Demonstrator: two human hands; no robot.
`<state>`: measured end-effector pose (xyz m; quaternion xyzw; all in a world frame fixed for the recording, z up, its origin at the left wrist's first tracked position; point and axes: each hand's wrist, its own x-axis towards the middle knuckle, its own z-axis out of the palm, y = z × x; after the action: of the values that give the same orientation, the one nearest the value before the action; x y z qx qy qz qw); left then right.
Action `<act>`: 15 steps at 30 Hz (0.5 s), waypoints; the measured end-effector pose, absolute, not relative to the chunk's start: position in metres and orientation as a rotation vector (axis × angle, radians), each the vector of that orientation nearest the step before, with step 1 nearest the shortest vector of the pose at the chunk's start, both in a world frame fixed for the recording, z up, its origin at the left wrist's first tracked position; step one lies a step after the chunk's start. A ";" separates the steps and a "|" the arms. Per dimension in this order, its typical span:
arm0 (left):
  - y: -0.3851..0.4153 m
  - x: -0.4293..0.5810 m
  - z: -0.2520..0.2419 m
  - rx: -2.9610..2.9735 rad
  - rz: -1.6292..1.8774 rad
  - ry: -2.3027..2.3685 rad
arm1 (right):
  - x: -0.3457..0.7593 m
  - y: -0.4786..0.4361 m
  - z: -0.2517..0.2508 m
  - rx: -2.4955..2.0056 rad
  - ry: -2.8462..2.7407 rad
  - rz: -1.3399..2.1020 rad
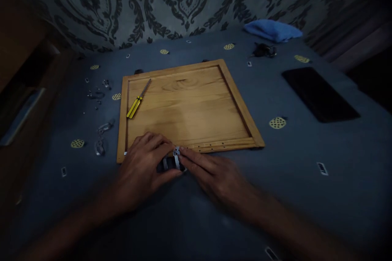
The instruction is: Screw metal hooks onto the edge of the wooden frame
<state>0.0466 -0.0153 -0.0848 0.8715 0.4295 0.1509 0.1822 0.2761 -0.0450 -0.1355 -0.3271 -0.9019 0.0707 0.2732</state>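
A wooden panel with a raised frame point(232, 98) lies flat on a blue patterned cloth. At its near edge both hands meet over a small silver metal fitting point(177, 155), perhaps a hinge. My left hand point(143, 167) curls around it from the left, fingers closed on it. My right hand point(211, 173) reaches in from the right and pinches the same fitting with its fingertips. A row of small holes point(211, 146) runs along the frame just right of the fitting. A yellow-handled screwdriver point(138, 100) rests on the panel's far left corner.
Loose metal hardware point(101, 130) and small screws point(97, 96) lie left of the panel. A dark phone point(320, 94) lies to the right, a folded blue cloth point(272, 30) and a dark small object point(263, 50) at the back. A patterned wall rises behind.
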 end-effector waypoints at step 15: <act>-0.016 0.048 -0.084 2.459 0.433 1.221 | 0.277 -0.048 -0.137 -0.909 -2.455 0.223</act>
<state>0.0481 -0.0162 -0.0837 0.8702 0.4322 0.1532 0.1802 0.2772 -0.0476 -0.1370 -0.3347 -0.9036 0.0820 0.2543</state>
